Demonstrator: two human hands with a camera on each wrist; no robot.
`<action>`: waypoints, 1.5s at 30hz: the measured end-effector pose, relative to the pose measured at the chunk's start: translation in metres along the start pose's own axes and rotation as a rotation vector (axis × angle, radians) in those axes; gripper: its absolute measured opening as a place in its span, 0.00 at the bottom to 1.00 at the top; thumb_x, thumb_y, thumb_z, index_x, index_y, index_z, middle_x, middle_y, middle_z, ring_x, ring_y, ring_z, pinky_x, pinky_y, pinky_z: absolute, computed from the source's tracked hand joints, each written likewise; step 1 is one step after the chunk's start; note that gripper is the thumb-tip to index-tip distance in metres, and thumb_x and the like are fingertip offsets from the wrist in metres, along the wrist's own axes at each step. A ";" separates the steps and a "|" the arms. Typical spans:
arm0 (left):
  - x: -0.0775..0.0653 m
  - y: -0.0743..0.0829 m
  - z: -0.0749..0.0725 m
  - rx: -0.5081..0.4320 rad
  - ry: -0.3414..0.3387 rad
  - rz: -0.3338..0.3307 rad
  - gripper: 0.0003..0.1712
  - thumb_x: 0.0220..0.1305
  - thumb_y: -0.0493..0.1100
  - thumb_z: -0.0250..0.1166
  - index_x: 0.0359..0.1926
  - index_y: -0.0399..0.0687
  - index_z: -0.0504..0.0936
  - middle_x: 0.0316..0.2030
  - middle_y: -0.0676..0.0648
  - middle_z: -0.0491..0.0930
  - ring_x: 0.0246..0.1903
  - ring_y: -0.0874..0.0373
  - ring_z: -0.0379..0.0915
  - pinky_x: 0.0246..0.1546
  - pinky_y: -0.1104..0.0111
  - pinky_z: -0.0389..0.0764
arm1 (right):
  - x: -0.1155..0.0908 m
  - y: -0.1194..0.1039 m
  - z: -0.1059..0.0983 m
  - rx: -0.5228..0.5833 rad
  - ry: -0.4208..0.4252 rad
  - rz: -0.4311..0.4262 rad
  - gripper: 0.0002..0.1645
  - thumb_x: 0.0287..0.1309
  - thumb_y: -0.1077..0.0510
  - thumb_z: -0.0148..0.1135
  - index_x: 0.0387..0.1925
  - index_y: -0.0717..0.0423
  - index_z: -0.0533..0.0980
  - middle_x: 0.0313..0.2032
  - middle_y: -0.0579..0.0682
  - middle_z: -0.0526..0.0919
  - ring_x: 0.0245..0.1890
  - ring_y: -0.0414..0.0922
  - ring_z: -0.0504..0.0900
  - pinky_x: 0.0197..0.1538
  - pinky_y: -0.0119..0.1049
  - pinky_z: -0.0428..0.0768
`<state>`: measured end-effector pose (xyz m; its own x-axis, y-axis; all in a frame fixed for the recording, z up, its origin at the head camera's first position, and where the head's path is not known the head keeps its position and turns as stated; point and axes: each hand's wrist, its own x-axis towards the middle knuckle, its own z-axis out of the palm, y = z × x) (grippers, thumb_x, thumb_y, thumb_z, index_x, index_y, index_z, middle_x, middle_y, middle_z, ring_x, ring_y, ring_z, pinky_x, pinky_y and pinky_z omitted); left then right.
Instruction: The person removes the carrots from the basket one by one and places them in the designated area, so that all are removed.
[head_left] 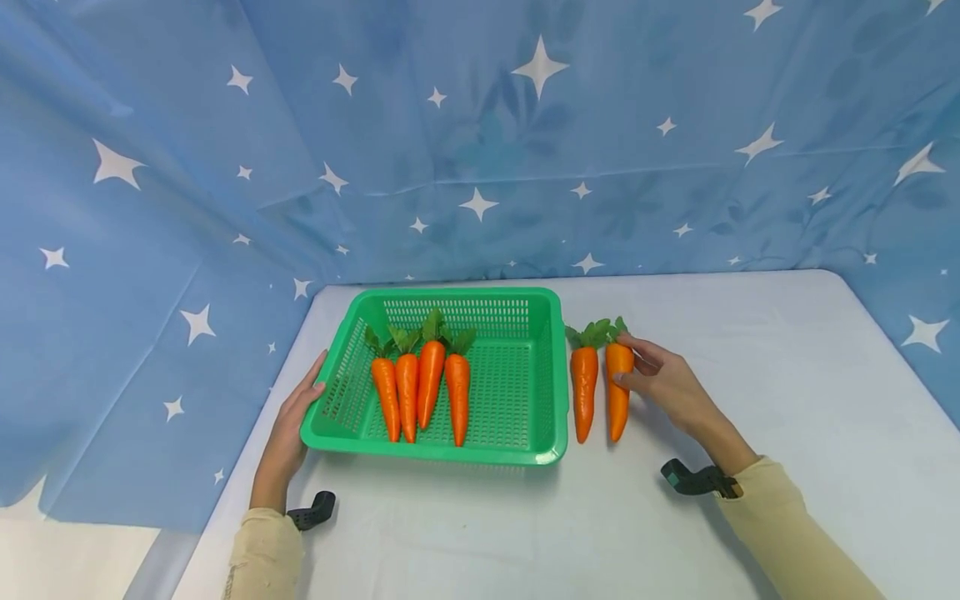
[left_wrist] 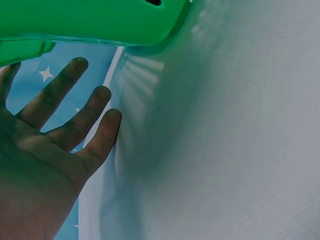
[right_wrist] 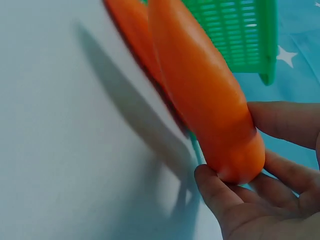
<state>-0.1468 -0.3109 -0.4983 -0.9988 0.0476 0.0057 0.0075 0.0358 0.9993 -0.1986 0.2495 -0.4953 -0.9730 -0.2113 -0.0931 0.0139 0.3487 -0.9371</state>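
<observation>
A green plastic basket holds several orange carrots with leafy tops, lying side by side in its left half. At the basket's left side is my left hand, the thumb at the rim. Its other fingers show straight and spread in the left wrist view, below the rim. My right hand pinches a carrot near its leafy end, thumb on one side and fingers on the other. In the right wrist view its shadow falls apart from it on the table. Another carrot lies between it and the basket.
A white-covered table carries everything. Blue cloth with white stars hangs behind the table and along its left side. Each wrist wears a small black camera, such as the one on the right wrist.
</observation>
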 end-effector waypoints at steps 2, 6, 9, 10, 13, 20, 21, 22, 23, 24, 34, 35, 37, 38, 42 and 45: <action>0.000 0.001 0.000 0.007 0.003 -0.004 0.33 0.89 0.53 0.47 0.87 0.62 0.54 0.70 0.59 0.71 0.37 0.64 0.84 0.41 0.71 0.84 | 0.000 0.002 0.001 -0.040 0.001 -0.012 0.43 0.72 0.60 0.68 0.81 0.63 0.61 0.80 0.67 0.58 0.76 0.72 0.61 0.72 0.65 0.65; 0.000 0.002 0.002 0.045 0.008 -0.014 0.32 0.89 0.54 0.46 0.87 0.64 0.54 0.78 0.54 0.62 0.37 0.65 0.82 0.42 0.72 0.83 | 0.000 0.005 0.003 -0.120 0.002 -0.029 0.42 0.73 0.59 0.67 0.81 0.63 0.62 0.80 0.67 0.59 0.76 0.72 0.62 0.71 0.64 0.67; -0.001 0.003 0.003 0.061 0.010 -0.021 0.32 0.89 0.55 0.45 0.87 0.65 0.53 0.82 0.50 0.54 0.38 0.66 0.80 0.44 0.72 0.82 | 0.001 0.007 0.006 -0.156 0.012 -0.036 0.41 0.72 0.60 0.67 0.80 0.64 0.63 0.80 0.66 0.59 0.75 0.71 0.63 0.70 0.62 0.69; -0.001 0.003 0.003 0.062 0.012 -0.022 0.32 0.89 0.55 0.45 0.87 0.65 0.53 0.83 0.48 0.53 0.38 0.66 0.80 0.44 0.72 0.82 | 0.001 0.007 0.007 -0.168 0.016 -0.040 0.41 0.72 0.60 0.67 0.80 0.64 0.64 0.80 0.66 0.60 0.75 0.71 0.64 0.70 0.61 0.69; 0.000 0.002 0.004 0.056 0.012 -0.024 0.32 0.89 0.55 0.45 0.87 0.65 0.53 0.84 0.46 0.49 0.42 0.66 0.79 0.46 0.73 0.81 | 0.001 0.006 0.010 -0.202 0.029 -0.048 0.41 0.72 0.61 0.68 0.80 0.65 0.64 0.79 0.66 0.61 0.74 0.71 0.65 0.68 0.61 0.71; 0.001 0.001 0.003 0.036 0.009 -0.027 0.33 0.89 0.55 0.46 0.87 0.63 0.53 0.85 0.46 0.47 0.43 0.67 0.78 0.46 0.73 0.80 | 0.003 0.006 0.016 -0.268 0.050 -0.065 0.39 0.72 0.61 0.68 0.78 0.67 0.65 0.79 0.67 0.62 0.71 0.70 0.70 0.65 0.59 0.75; 0.001 0.001 0.003 0.035 0.009 -0.028 0.33 0.89 0.55 0.46 0.87 0.63 0.53 0.85 0.46 0.47 0.42 0.66 0.78 0.45 0.73 0.80 | 0.003 0.007 0.017 -0.279 0.053 -0.068 0.39 0.72 0.61 0.68 0.78 0.67 0.65 0.79 0.67 0.62 0.71 0.70 0.71 0.64 0.58 0.76; 0.001 0.001 0.003 0.035 0.009 -0.029 0.33 0.89 0.55 0.46 0.87 0.64 0.53 0.85 0.47 0.47 0.42 0.66 0.79 0.45 0.73 0.80 | 0.003 0.007 0.018 -0.289 0.056 -0.071 0.39 0.72 0.61 0.68 0.78 0.67 0.66 0.79 0.67 0.62 0.70 0.69 0.72 0.64 0.58 0.76; 0.001 0.001 0.003 0.036 0.009 -0.030 0.33 0.89 0.55 0.46 0.87 0.64 0.53 0.85 0.47 0.46 0.43 0.66 0.78 0.46 0.73 0.80 | 0.003 0.008 0.018 -0.297 0.060 -0.074 0.39 0.71 0.62 0.68 0.78 0.68 0.66 0.79 0.67 0.62 0.70 0.69 0.73 0.64 0.58 0.77; 0.001 0.001 0.003 0.039 0.010 -0.030 0.33 0.89 0.55 0.46 0.87 0.64 0.53 0.85 0.47 0.46 0.44 0.66 0.77 0.46 0.74 0.80 | 0.003 0.008 0.019 -0.303 0.064 -0.076 0.39 0.71 0.62 0.68 0.77 0.68 0.66 0.79 0.67 0.62 0.69 0.69 0.74 0.64 0.57 0.77; 0.001 -0.001 0.003 0.040 0.019 -0.029 0.33 0.88 0.55 0.47 0.87 0.64 0.53 0.85 0.47 0.48 0.42 0.66 0.79 0.45 0.73 0.81 | 0.003 0.007 0.021 -0.310 0.073 -0.087 0.39 0.71 0.62 0.68 0.78 0.66 0.66 0.79 0.65 0.63 0.66 0.68 0.77 0.61 0.58 0.80; 0.001 -0.001 0.003 0.040 0.018 -0.028 0.33 0.88 0.55 0.47 0.87 0.64 0.53 0.84 0.47 0.49 0.41 0.66 0.79 0.44 0.73 0.81 | 0.003 0.007 0.021 -0.308 0.072 -0.090 0.39 0.71 0.62 0.68 0.78 0.66 0.66 0.79 0.65 0.62 0.66 0.68 0.77 0.61 0.58 0.80; 0.001 -0.002 0.003 0.040 0.018 -0.026 0.33 0.88 0.55 0.46 0.87 0.64 0.53 0.84 0.47 0.49 0.40 0.66 0.80 0.44 0.73 0.81 | 0.003 0.006 0.021 -0.303 0.071 -0.095 0.40 0.71 0.61 0.69 0.79 0.66 0.65 0.78 0.66 0.64 0.66 0.69 0.77 0.61 0.58 0.80; 0.001 -0.001 0.003 0.039 0.018 -0.025 0.33 0.89 0.55 0.46 0.87 0.64 0.53 0.84 0.46 0.50 0.40 0.66 0.80 0.43 0.73 0.81 | 0.003 0.006 0.021 -0.301 0.070 -0.099 0.41 0.71 0.61 0.69 0.79 0.66 0.64 0.78 0.67 0.64 0.66 0.69 0.77 0.61 0.58 0.80; 0.001 -0.001 0.003 0.038 0.022 -0.027 0.33 0.88 0.56 0.47 0.87 0.64 0.54 0.83 0.46 0.51 0.38 0.66 0.81 0.43 0.73 0.82 | 0.002 0.006 0.020 -0.297 0.065 -0.096 0.45 0.70 0.60 0.70 0.81 0.64 0.61 0.77 0.70 0.63 0.64 0.70 0.78 0.60 0.62 0.81; 0.001 -0.001 0.003 0.039 0.020 -0.030 0.33 0.88 0.56 0.47 0.87 0.66 0.53 0.83 0.47 0.52 0.38 0.66 0.81 0.42 0.72 0.83 | 0.002 0.007 0.018 -0.312 0.068 -0.096 0.45 0.71 0.57 0.71 0.81 0.62 0.61 0.80 0.68 0.58 0.68 0.71 0.73 0.63 0.66 0.76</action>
<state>-0.1475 -0.3079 -0.4993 -0.9994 0.0256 -0.0228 -0.0208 0.0761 0.9969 -0.1963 0.2354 -0.5084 -0.9798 -0.1987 0.0237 -0.1398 0.5949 -0.7916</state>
